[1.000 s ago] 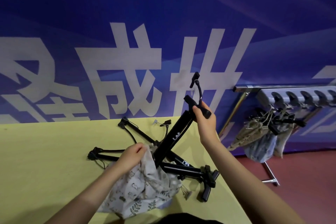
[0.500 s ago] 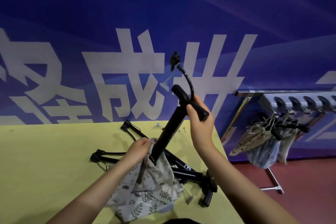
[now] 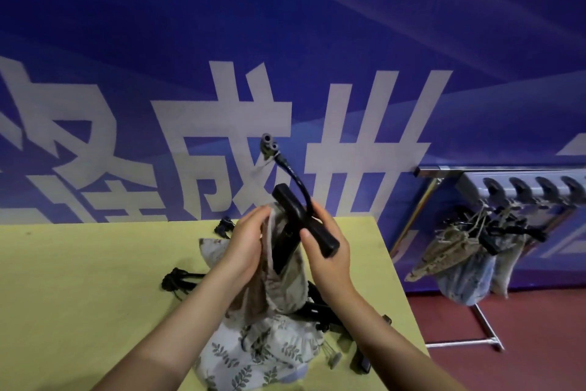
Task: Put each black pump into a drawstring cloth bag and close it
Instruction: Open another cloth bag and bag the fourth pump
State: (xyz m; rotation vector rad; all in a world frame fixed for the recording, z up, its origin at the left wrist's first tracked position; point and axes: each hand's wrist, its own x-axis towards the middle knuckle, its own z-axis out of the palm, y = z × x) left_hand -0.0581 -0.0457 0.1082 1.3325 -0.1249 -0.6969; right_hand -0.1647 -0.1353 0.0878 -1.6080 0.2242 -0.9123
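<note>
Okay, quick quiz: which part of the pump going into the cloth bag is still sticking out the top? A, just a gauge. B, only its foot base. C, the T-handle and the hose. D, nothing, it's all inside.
C: the T-handle and the curved hose stand above the bag's mouth, the right hand holding the handle and the left hand holding the bag's rim.

The left hand (image 3: pixel 245 244) has drawn the mouth of the leaf-print drawstring bag (image 3: pixel 276 292) up from low on the black pump (image 3: pixel 285 248) to just under its T-handle, so most of the barrel is now covered. The right hand (image 3: pixel 326 251) has slid its grip along the handle, and the hose (image 3: pixel 293 173) now leans left.
</note>
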